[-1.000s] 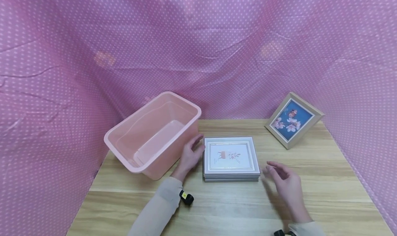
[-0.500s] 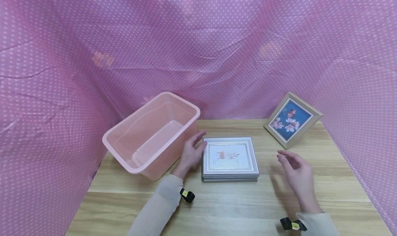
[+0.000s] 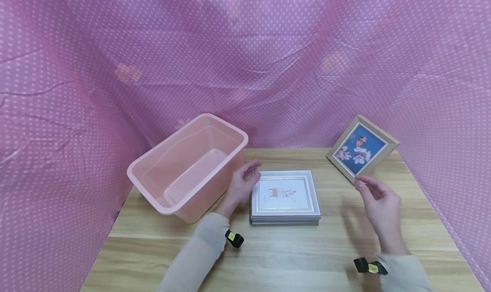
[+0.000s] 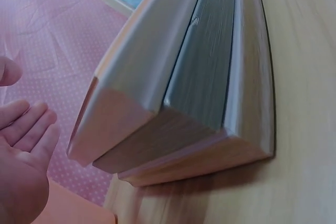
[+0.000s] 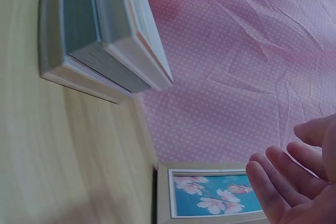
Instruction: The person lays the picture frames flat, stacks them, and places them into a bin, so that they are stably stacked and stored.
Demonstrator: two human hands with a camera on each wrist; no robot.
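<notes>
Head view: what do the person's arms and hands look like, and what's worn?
The long beige fabric left sleeve and matching right sleeve end near black wrist devices, each bearing a yellow patch. The left hand and right hand are ungloved.

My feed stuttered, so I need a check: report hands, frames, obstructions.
Left hand empty, beside stacked frames. Right hand at near corner of blossom frame, contact unclear. No obstruction visible there.

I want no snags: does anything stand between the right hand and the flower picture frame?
Nothing visible does: the right hand is at the lower corner of the flower picture frame; I can't tell whether they touch. The stack of frames lies off to the left.
</notes>
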